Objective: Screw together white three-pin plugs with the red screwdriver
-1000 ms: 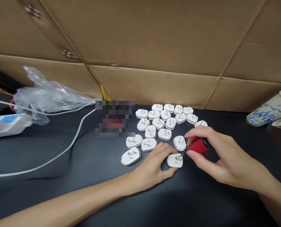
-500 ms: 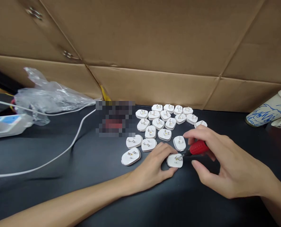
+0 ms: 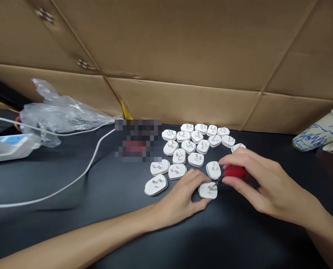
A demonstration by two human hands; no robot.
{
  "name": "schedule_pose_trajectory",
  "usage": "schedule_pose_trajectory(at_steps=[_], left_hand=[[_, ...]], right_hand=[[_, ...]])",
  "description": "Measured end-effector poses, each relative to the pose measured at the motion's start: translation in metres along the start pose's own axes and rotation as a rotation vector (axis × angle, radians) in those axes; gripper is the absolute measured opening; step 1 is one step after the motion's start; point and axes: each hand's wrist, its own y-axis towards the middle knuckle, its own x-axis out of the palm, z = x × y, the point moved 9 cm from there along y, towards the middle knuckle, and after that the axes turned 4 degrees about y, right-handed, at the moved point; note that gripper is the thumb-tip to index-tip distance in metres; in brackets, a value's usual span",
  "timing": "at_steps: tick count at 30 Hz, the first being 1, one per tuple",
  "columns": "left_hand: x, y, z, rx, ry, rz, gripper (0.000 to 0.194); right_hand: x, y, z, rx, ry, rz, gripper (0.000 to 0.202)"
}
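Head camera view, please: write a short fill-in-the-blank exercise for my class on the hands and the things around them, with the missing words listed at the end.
1. The right hand grips a screwdriver with a ____ handle.
2. The left hand holds a plug whose body is coloured ____.
3. The brown panel behind the dark table looks made of ____.
4. The drawing on the cup near the right edge is in ____ lines.

Missing words: red; white; cardboard; blue.

White plugs (image 3: 196, 160) on black tabletop (image 3: 183, 244)
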Motion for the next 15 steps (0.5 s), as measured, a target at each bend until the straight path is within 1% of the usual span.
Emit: schedule_pose_trajectory(at_steps=[2, 3, 4, 6, 8, 10, 12, 13, 15], left_hand=[[0.000, 0.000, 0.000, 0.004, 0.003, 0.008, 0.029], [0.000, 0.000, -0.001, 0.002, 0.005, 0.008, 0.028], [0.000, 0.000, -0.001, -0.002, 0.006, 0.007, 0.026], [0.000, 0.000, -0.001, -0.010, 0.003, -0.006, 0.022], [0.001, 0.000, -0.001, -0.010, 0.000, -0.018, 0.022], [0.001, 0.000, 0.000, -0.009, 0.002, -0.020, 0.022], [0.001, 0.000, 0.000, -0.015, 0.008, -0.019, 0.019], [0.000, 0.000, 0.000, -0.014, 0.009, -0.016, 0.019], [0.001, -0.001, -0.001, -0.015, 0.009, -0.014, 0.023]], right_hand=[[-0.006, 0.000, 0.004, 0.020, -0.063, 0.066, 0.019], [-0.007, 0.000, 0.005, 0.032, -0.065, 0.067, 0.020], [-0.005, 0.001, 0.005, 0.031, -0.044, 0.037, 0.022], [0.003, 0.002, 0.000, -0.008, 0.021, -0.070, 0.026], [0.007, 0.001, -0.006, -0.052, 0.015, -0.122, 0.024], [0.004, 0.000, -0.007, -0.059, -0.099, -0.065, 0.012], [-0.001, 0.000, -0.007, -0.040, -0.207, 0.006, 0.010], [-0.001, -0.001, -0.007, -0.032, -0.215, 0.015, 0.010], [0.004, -0.002, -0.009, -0.040, -0.139, -0.038, 0.013]])
